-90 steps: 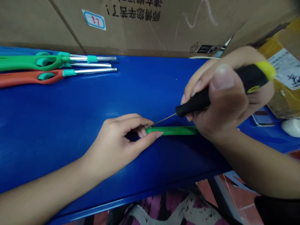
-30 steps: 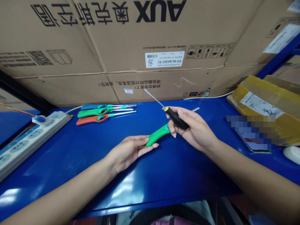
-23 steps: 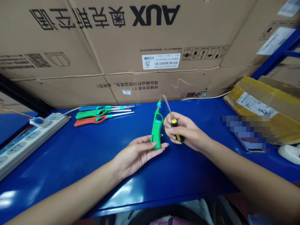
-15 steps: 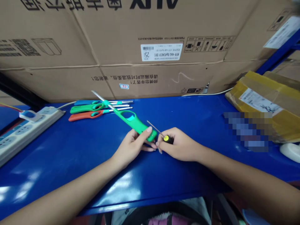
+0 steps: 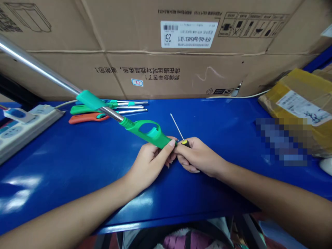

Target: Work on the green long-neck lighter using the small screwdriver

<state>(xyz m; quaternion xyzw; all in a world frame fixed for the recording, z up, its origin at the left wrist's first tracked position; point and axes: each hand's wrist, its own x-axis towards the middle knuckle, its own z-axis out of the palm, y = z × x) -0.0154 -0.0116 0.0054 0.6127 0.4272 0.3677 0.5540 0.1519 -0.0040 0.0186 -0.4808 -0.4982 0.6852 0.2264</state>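
My left hand (image 5: 153, 162) is closed on the handle end of a green long-necked lighter (image 5: 145, 133). The lighter's metal tube rises to the upper left toward the camera, with a teal sleeve around it. Closed round the black and yellow handle of a screwdriver (image 5: 185, 142), my right hand (image 5: 198, 155) touches the lighter's base and the left fingertips. The screwdriver's thin shaft points up and slightly left. Behind the raised tube, several more lighters lie side by side on the blue table (image 5: 116, 145), an orange one (image 5: 86, 118) nearest me.
A white power strip (image 5: 26, 124) with a plug in it lies at the left. A large cardboard box (image 5: 145, 65) stands along the back. On the right are a yellow-taped parcel (image 5: 290, 83), a blurred-out item (image 5: 282, 141) and part of a white object (image 5: 327, 166).
The lighter's tube has tipped up toward the camera. My right hand has closed in on its base, and the screwdriver shaft points more upright. The camera view has shifted closer.
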